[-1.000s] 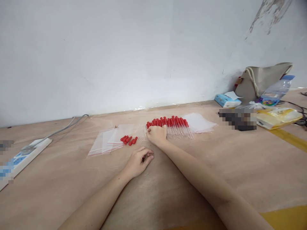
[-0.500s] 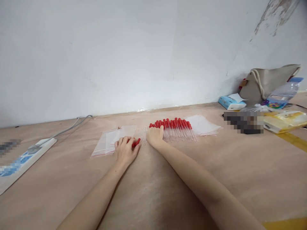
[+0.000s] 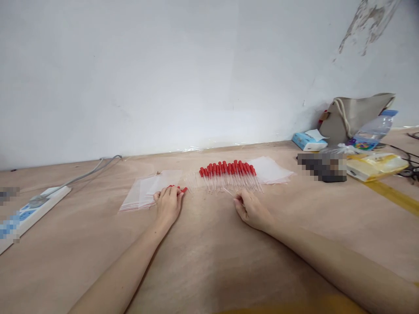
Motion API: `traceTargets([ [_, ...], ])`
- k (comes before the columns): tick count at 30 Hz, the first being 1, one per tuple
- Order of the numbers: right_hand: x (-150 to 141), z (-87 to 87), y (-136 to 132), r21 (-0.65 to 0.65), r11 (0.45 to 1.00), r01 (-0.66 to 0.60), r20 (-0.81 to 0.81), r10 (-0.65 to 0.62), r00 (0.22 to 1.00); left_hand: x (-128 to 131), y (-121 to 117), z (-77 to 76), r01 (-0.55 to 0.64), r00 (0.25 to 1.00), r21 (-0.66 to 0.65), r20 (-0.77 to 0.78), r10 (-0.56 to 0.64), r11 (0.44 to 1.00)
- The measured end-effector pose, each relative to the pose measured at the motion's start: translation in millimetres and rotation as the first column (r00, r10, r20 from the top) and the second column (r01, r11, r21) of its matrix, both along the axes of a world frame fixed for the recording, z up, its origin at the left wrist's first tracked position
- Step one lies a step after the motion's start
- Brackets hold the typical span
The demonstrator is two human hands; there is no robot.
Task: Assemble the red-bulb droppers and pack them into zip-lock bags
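Note:
My left hand [image 3: 167,204] lies curled over several small red rubber bulbs [image 3: 183,189], partly hidden under its fingers. Beside and partly beneath it are clear zip bags [image 3: 135,196] with red seal lines. A thin clear tube [image 3: 228,190] is pinched in my right hand [image 3: 250,210], its free end pointing up and left. Beyond the right hand lies a row of droppers [image 3: 229,171], red bulbs away from me and clear stems toward me. Some bare clear tubes [image 3: 193,182] lie at the row's left end, between it and my left hand.
More white bags [image 3: 273,171] lie right of the row. Farther right are a tissue pack [image 3: 309,141], a grey bag [image 3: 360,115], a plastic bottle [image 3: 373,131] and a yellow package [image 3: 376,165]. A power strip [image 3: 49,205] with a cable sits at the left.
My right hand has moved from the bare tubes toward me and to the right, and a clear tube now shows in its fingers. The left hand stays over the red bulbs.

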State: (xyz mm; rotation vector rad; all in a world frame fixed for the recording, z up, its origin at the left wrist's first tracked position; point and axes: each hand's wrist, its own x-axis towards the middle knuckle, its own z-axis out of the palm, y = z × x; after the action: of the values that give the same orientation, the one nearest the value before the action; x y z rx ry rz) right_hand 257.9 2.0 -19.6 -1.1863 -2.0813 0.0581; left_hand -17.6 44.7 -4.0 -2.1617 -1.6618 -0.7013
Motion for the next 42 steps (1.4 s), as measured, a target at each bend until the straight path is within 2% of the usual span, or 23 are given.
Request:
traceTargets([
  [6,2,6.0,-10,-0.006,1.000,0.017,-0.036,-0.017,0.999,-2,4,-6.9,-0.011,0.999,-0.005,-0.043,0.010,1.000],
  [13,0,5.8,-8,0.021,1.000,-0.002,-0.054,0.003,0.999,1,6,-5.8,0.046,0.990,0.056,-0.138,-0.038,0.997],
  [17,1,4.0,-6,0.041,0.999,0.010,-0.092,-0.006,0.996,1,10,-7.2,0.101,0.992,0.043,-0.082,-0.097,0.994],
  [21,2,0.2,-2,0.095,0.995,-0.018,-0.078,0.025,0.997,3,4,-1.6,0.136,0.985,0.095,0.098,-0.145,0.986],
  [24,2,-0.2,-2,0.097,0.995,-0.029,-0.039,0.033,0.999,15,-14,5.9,0.237,0.927,0.103,0.274,-0.256,0.966],
  [26,1,1.4,-4,0.082,0.996,-0.037,-0.036,0.040,0.999,28,-29,7.5,0.378,0.838,-0.024,0.434,-0.331,0.926],
  [28,-1,3.8,-7,0.072,0.996,-0.047,-0.053,0.051,0.997,40,-42,5.2,0.474,0.747,-0.172,0.598,-0.291,0.864],
  [31,-6,6.9,-13,0.061,0.994,-0.087,-0.062,0.091,0.994,52,-51,-1.1,0.564,0.627,-0.264,0.754,-0.198,0.782],
  [36,-9,8.3,-16,0.050,0.991,-0.128,-0.041,0.130,0.991,56,-51,-4.6,0.635,0.531,-0.266,0.833,-0.159,0.726],
  [42,-6,8.2,-14,0.068,0.988,-0.137,-0.073,0.142,0.987,55,-52,-3.2,0.637,0.500,-0.256,0.855,-0.136,0.727],
])
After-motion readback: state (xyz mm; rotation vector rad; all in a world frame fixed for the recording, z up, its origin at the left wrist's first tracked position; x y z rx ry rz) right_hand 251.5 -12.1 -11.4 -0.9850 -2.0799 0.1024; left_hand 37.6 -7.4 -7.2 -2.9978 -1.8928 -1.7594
